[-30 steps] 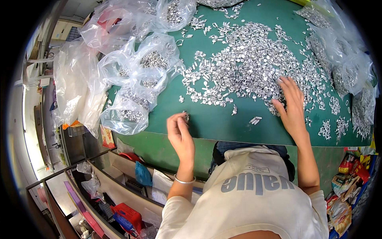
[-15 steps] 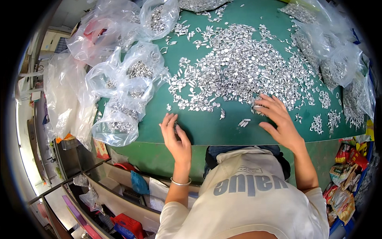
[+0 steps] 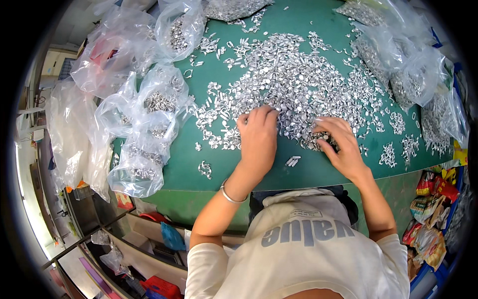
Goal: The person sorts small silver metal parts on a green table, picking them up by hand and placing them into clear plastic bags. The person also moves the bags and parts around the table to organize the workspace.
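Many metal pieces [image 3: 298, 84], axes mixed

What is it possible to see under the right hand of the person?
Under the right hand, small silvery pieces show between thumb and fingers. What lies directly beneath the palm is covered, so I cannot tell.

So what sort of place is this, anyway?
Most likely a small workshop or sorting room: there's a big green table, a heap of small silvery parts spread across it, and clear plastic bags of similar pieces along both sides.
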The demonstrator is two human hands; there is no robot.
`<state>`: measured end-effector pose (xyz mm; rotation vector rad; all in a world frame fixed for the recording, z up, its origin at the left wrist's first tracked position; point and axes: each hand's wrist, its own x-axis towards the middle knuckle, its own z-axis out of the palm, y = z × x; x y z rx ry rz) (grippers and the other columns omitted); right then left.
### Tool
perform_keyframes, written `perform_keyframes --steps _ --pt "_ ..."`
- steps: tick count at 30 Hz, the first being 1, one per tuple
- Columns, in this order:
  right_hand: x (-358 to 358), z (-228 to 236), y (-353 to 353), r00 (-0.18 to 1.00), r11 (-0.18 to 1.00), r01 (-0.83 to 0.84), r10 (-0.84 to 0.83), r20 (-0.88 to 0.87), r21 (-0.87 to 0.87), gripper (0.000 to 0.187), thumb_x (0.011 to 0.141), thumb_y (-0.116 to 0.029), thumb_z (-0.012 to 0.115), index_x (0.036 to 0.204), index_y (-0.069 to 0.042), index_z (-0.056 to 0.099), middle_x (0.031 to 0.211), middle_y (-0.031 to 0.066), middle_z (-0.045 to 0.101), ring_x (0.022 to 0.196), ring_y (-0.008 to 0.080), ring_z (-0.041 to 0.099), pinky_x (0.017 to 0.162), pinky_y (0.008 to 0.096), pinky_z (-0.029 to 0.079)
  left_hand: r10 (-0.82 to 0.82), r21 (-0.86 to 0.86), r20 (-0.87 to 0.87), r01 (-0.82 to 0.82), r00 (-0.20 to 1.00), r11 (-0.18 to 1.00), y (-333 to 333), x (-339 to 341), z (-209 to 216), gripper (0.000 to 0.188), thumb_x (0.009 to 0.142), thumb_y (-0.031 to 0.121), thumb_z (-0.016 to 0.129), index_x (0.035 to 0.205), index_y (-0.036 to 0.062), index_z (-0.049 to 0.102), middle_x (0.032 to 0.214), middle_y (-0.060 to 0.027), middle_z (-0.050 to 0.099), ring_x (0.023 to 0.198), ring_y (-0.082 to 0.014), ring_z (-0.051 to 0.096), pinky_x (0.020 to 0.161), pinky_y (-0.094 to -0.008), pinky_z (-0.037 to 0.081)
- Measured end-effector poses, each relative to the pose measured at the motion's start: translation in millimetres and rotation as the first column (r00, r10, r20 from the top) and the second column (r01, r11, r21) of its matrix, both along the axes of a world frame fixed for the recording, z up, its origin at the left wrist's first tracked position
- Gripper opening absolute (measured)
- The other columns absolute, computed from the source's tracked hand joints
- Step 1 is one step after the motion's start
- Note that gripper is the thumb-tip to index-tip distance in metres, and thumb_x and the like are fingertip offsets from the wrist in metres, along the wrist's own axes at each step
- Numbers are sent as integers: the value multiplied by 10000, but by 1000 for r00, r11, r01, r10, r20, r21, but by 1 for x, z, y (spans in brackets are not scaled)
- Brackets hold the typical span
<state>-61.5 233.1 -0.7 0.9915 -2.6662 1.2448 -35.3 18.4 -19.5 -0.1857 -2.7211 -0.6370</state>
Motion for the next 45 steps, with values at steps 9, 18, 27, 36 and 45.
perform_keyframes --steps 9,18,27,36,45 --pt "-15 -7 -42 990 997 83 -82 -118 0 377 739 -9 684 1102 -64 597 891 38 624 881 236 538 771 355 381 26 -6 43 -26 999 1000 9 4 0 221 782 22 654 993 80 623 1048 -54 554 989 -249 516 855 -412 332" --pt "-26 7 -53 977 937 -51 119 -178 346 289 748 15 630 1030 -46 617 837 66 610 892 238 529 809 378 367 8 94 63 -13 998 996 28 15 3 240 748 63 709 969 63 614 977 -55 539 910 -241 506 790 -385 311" --pt "-5 12 -19 595 802 432 91 799 -413 302 815 55 652 1104 -14 599 902 44 654 784 94 591 648 233 460 -60 678 279 -152 958 719 19 19 19 111 857 52 638 965 27 637 815 -17 601 717 -97 535 616 -252 381" --pt "19 1 -21 164 493 703 590 791 -513 234 893 -29 596 1125 -11 572 980 78 652 837 146 611 723 266 482 -605 777 415 -611 679 -152 17 29 25 182 943 152 560 1013 -7 616 839 -22 626 697 -57 543 573 -185 430" --pt "23 3 -20 225 511 669 552 803 -539 263 877 -6 605 1137 -22 566 1003 75 649 860 133 608 742 249 465 -720 640 337 -709 606 -297 17 29 29 172 956 181 540 975 34 627 800 1 609 693 -63 552 590 -209 445"
